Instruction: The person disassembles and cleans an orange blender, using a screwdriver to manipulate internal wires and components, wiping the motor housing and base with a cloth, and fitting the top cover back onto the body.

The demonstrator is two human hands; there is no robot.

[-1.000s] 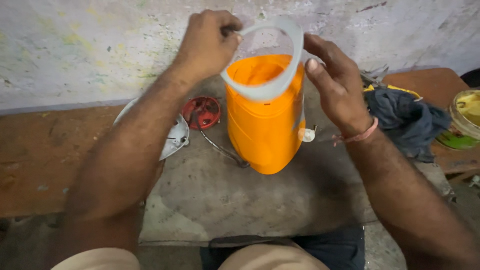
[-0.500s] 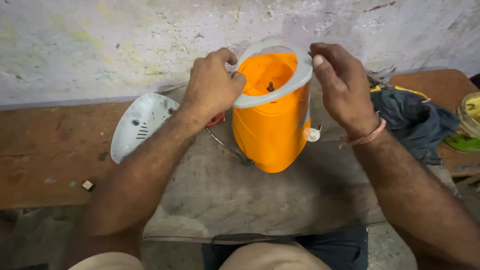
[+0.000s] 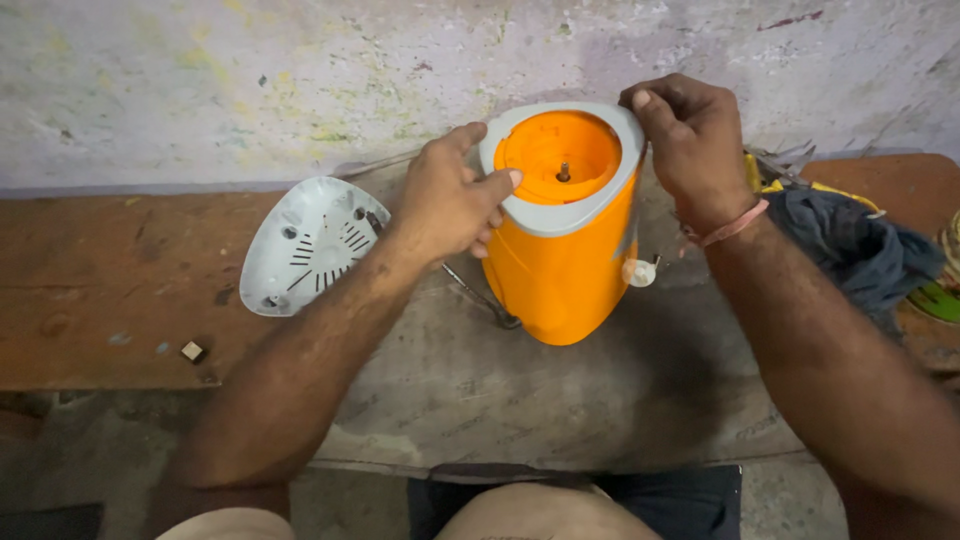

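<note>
An orange appliance body (image 3: 560, 270) stands upright on a grey stone slab (image 3: 560, 400). A grey ring-shaped top cover (image 3: 575, 212) sits on its upper rim, and a small metal shaft (image 3: 563, 172) pokes up in the orange well inside. My left hand (image 3: 450, 195) presses the cover's left edge, thumb on the rim. On the far right corner of the cover rests my right hand (image 3: 690, 140), fingers curled over the edge. A small white knob (image 3: 637, 272) sticks out of the body's right side.
A white vented base plate (image 3: 310, 243) lies to the left on the slab. A thin metal tool (image 3: 485, 300) lies beside the orange body. Dark blue cloth (image 3: 850, 245) is heaped at the right. A small block (image 3: 192, 351) sits on the brown floor. A stained wall stands behind.
The grey cover, held up above the orange body a second ago, has come down onto its rim. Both hands followed it down and now press its edges.
</note>
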